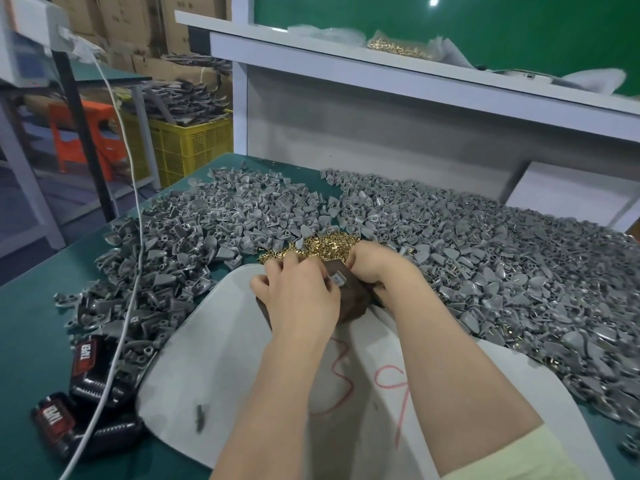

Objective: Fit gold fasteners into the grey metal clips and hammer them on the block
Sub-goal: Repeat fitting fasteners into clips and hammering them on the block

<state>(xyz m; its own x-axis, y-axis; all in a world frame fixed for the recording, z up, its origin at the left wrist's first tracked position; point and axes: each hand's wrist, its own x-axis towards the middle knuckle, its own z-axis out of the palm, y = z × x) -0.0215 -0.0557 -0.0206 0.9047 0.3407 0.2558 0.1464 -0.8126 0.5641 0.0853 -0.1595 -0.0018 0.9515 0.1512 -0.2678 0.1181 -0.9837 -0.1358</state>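
From the head camera, a dark brown block sits at the middle of a green-topped work table, partly under both hands, and everything else is placed from it. The left hand lies over the block's near-left part, fingers curled together toward a single small grey metal clip resting on the block's top; whether the fingertips actually pinch it cannot be told. The right hand is at the block's far-right edge with its fingers bent under and hidden, so their grip cannot be told.

Just behind the block, touching the hands, is a small heap of gold fasteners. Loose grey metal clips are piled left of the block and in a wider, deeper spread to its right. In front of the block, under both forearms, lies a white sheet with red handwritten marks.

Well left and nearer than the block lie black-and-red packets, crossed by a white cable that runs up off the table's left edge.

Behind the block rises a grey back panel carrying a white shelf, where a clear bag of gold parts rests before a green wall. Far left of the block, off the table, stand a yellow plastic crate of dark parts, an orange stool and stacked cardboard boxes.
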